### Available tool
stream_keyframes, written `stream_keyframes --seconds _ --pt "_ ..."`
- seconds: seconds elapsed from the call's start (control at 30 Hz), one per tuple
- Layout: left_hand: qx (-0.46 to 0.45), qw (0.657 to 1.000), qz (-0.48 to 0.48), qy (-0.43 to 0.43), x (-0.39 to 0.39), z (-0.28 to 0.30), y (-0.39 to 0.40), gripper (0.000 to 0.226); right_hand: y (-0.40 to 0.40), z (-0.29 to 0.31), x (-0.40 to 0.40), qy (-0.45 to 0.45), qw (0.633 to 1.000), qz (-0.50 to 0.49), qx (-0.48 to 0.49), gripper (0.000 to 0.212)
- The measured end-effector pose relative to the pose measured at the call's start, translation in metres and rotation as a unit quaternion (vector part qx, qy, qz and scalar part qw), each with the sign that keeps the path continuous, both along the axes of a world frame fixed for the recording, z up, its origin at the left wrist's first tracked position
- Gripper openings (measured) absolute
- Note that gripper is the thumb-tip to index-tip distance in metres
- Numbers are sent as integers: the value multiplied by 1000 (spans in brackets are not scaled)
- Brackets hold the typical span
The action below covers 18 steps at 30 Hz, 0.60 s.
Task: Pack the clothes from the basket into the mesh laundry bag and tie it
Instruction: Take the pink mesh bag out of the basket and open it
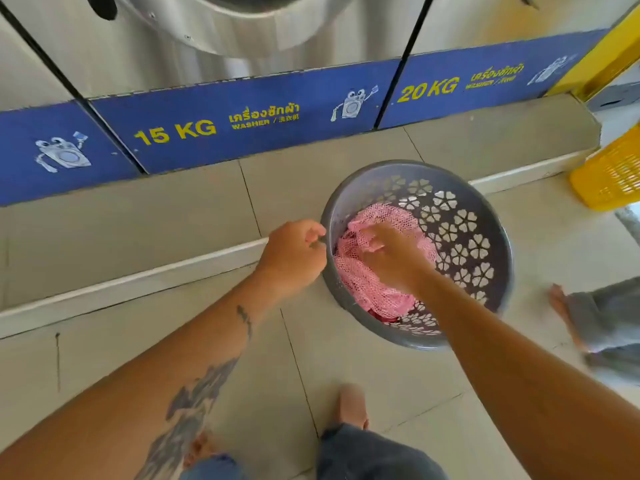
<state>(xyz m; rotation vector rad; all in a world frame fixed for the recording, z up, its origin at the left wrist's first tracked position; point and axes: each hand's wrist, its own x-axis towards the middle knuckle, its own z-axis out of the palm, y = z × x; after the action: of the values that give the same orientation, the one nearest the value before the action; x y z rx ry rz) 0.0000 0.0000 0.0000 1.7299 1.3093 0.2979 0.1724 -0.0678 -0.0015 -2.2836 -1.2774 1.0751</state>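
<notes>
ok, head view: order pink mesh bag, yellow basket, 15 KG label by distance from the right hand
1. Pink mesh bag: gripped by the right hand, inside the grey basket.
2. 15 KG label: up-left, on the washer.
3. Yellow basket: far right edge.

Bright daylight, soft shadows; wide-angle bending at edges; motion blur at right edge; mild overall softness.

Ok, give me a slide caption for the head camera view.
Left hand grips the grey basket rim; right hand grasps the pink mesh bag inside.
</notes>
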Motion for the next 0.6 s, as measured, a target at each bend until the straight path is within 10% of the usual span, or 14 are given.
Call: stream_keyframes --seconds 0.43,0.6 --pt "234 960 -154 21 15 -148 -7 66 19 -190 47 -171 944 192 -208 97" --pt "330 926 -183 -13 3 -163 10 51 28 -258 63 -169 932 216 -236 65"
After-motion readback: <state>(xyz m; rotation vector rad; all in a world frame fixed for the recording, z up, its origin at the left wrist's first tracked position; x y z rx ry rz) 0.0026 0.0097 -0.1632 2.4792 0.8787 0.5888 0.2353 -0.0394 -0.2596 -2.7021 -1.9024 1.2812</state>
